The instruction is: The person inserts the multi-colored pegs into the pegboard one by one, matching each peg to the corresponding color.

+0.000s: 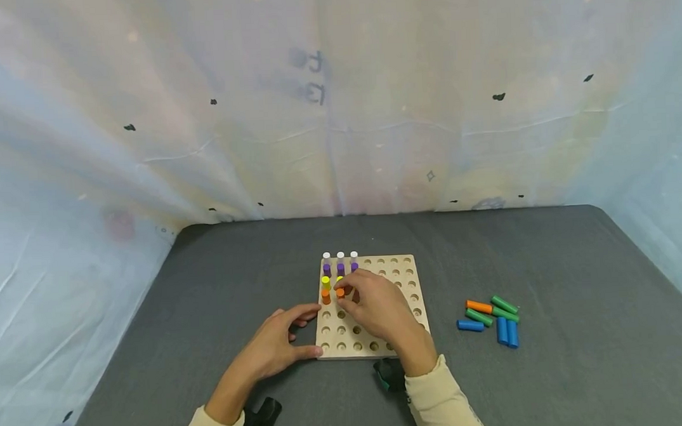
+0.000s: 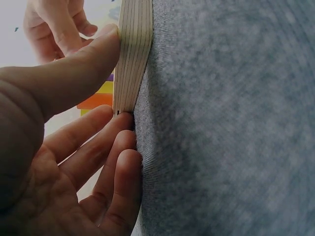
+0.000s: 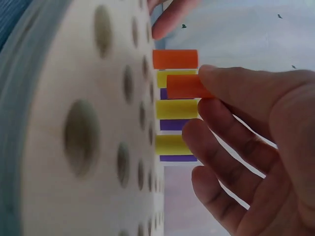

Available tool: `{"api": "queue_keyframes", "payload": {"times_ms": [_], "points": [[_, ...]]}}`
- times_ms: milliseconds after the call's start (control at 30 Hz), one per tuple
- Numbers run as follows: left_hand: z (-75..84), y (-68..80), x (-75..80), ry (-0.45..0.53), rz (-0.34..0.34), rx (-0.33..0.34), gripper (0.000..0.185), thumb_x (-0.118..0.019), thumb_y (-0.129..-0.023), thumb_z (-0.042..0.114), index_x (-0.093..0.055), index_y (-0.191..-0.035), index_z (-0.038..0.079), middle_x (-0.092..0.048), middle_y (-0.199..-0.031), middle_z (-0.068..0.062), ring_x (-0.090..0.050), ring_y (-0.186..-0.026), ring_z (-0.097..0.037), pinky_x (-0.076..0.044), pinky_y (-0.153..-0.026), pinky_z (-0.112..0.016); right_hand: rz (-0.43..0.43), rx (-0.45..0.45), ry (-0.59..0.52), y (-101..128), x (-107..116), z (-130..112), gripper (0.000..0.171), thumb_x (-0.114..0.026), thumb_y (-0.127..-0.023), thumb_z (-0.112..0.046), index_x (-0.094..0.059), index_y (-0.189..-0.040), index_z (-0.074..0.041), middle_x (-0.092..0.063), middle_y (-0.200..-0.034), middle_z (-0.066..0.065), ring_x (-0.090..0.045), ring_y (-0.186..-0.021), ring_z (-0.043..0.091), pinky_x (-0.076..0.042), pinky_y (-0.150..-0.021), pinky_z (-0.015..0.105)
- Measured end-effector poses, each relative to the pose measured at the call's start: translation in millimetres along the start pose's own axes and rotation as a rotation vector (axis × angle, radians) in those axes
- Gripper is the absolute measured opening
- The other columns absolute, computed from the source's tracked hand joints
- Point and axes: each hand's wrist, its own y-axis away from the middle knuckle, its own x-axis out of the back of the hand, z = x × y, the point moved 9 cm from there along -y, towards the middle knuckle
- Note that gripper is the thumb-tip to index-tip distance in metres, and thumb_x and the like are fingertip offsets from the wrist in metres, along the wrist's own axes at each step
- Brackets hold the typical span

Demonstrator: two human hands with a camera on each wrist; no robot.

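In the head view my right hand (image 1: 382,306) is over a wooden pegboard (image 1: 333,335), pinching an orange peg (image 1: 340,294) between thumb and index finger. The right wrist view shows this orange peg (image 3: 183,86) upright relative to the board, close over its surface. Beside it stands another orange peg (image 1: 325,297) in the leftmost column. Yellow pegs (image 3: 176,109), purple pegs (image 1: 327,270) and white pegs (image 1: 340,256) fill the rows behind; my right hand partly hides the yellow row. Along the board's left edge my left hand (image 1: 269,346) touches with thumb and fingertips, fingers fairly straight.
To the right of the board lie loose pegs: blue pegs (image 1: 507,333), green pegs (image 1: 504,305) and one orange peg (image 1: 479,307). A dark grey table (image 1: 240,268) carries everything. Pale sheeting (image 1: 372,142) hangs behind and at both sides.
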Motion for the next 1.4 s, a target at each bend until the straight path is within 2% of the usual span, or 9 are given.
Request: {"api": "queue_keyframes", "payload": {"times_ms": [333, 533, 733, 1167, 1400], "points": [[2.4, 2.1, -1.8, 0.004, 0.000, -0.017, 0.069, -0.089, -0.073, 0.035, -0.060, -0.135, 0.028, -0.067, -0.124, 0.007, -0.056, -0.106, -0.012, -0.049, -0.080, -0.027, 0.021, -0.082, -0.032, 0.3, -0.5, 12.4, 0.017, -0.079, -0.086, -0.028, -0.072, -0.101, -0.024, -0.067, -0.086, -0.011, -0.054, -0.069, 0.004, -0.042, -0.058, 0.022], [1.2, 2.8, -0.5, 0.002, 0.002, -0.004, 0.069, -0.089, -0.072, 0.033, -0.060, -0.135, 0.029, -0.067, -0.124, 0.007, -0.056, -0.107, -0.012, -0.050, -0.080, -0.029, 0.022, -0.081, -0.032, -2.4, -5.3, 14.0, 0.016, -0.080, -0.086, -0.028, -0.074, -0.100, -0.023, -0.067, -0.082, -0.011, -0.054, -0.066, 0.004, -0.041, -0.057, 0.022], [0.1, 2.3, -0.5, -0.008, 0.007, 0.010, 0.070, -0.089, -0.072, 0.033, -0.059, -0.135, 0.030, -0.067, -0.123, 0.009, -0.056, -0.106, -0.010, -0.050, -0.081, -0.028, 0.015, -0.070, -0.017, -4.8, -9.7, 13.0, 0.017, -0.079, -0.086, -0.030, -0.074, -0.101, -0.023, -0.069, -0.086, -0.010, -0.057, -0.070, 0.003, -0.043, -0.060, 0.023], [2.7, 2.2, 0.7, -0.010, 0.015, -0.018, 0.069, -0.088, -0.073, 0.034, -0.059, -0.136, 0.028, -0.067, -0.124, 0.007, -0.055, -0.105, -0.011, -0.049, -0.079, -0.026, 0.034, -0.087, -0.001, -4.0, -14.6, 16.6, 0.016, -0.079, -0.086, -0.029, -0.075, -0.100, -0.022, -0.074, -0.088, -0.008, -0.065, -0.076, 0.008, -0.047, -0.065, 0.027], [1.0, 2.1, -0.4, 0.003, 0.016, 0.005, 0.069, -0.089, -0.073, 0.034, -0.060, -0.135, 0.030, -0.067, -0.124, 0.009, -0.055, -0.106, -0.010, -0.049, -0.081, -0.028, -0.004, -0.120, -0.017, 0.2, -11.3, 16.7, 0.020, -0.077, -0.088, -0.028, -0.076, -0.106, -0.021, -0.074, -0.088, -0.007, -0.064, -0.075, 0.007, -0.048, -0.065, 0.027]]}}
